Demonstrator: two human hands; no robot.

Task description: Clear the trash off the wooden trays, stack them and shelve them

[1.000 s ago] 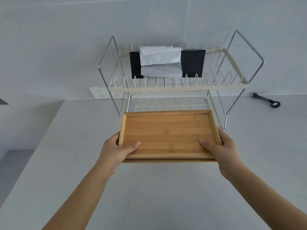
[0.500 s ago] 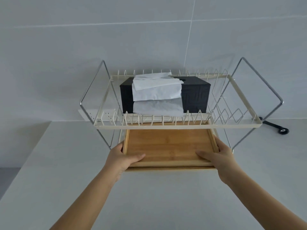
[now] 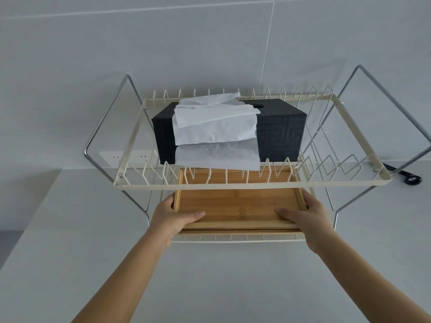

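A stack of wooden trays (image 3: 238, 203) sits on the lower tier of a two-tier wire dish rack (image 3: 233, 185), mostly under the upper tier. The edge of a second tray shows beneath the top one. My left hand (image 3: 171, 215) grips the stack's near left corner, thumb lying on the tray floor. My right hand (image 3: 307, 215) grips the near right corner the same way. The trays' far end is partly hidden behind the upper tier's front bar.
A black tissue box (image 3: 277, 129) with white tissues (image 3: 214, 134) draped over its front stands on the rack's upper tier. A wall socket strip (image 3: 130, 157) is behind the rack at left. A black tool (image 3: 410, 179) lies on the white counter (image 3: 210, 276) at right.
Both hands have pushed the tray stack forward, from in front of the rack into its lower tier. My head has moved closer and higher, so the rack looks larger.
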